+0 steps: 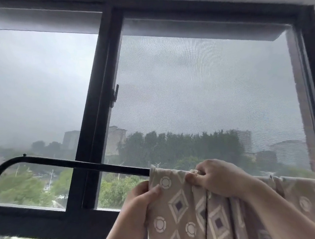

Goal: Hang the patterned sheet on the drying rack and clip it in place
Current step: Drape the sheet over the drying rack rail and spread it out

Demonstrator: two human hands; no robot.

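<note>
Two bare forearms rose from the bottom edge toward a sheet (182, 212) that hung in folds over a rack (84, 163). The sheet was tan, printed with pale diamonds and ringed circles, and it draped over the right part of the black bar, running off the frame to the right.

The left hand (140, 199) gripped the sheet's left edge just below the bar, thumb on the front of the cloth and fingers wrapped behind it. The right hand (215, 177) was clenched at the top fold, its thumb and fingertips pinched on a small pale clip (193, 172) that sat where the cloth crossed the bar (whether the clip already bit onto the fabric could not be told, since the fingers covered most of it).

To the left of the sheet the bar was bare, sloping up and away before bending down in a rounded corner near the left edge.

Behind the rack stood a window (101, 97) with a dark frame, a small latch on its central post and a mesh screen over the right pane. Beyond the glass lay blurred green trees, a few pale buildings and a grey, hazy sky.
</note>
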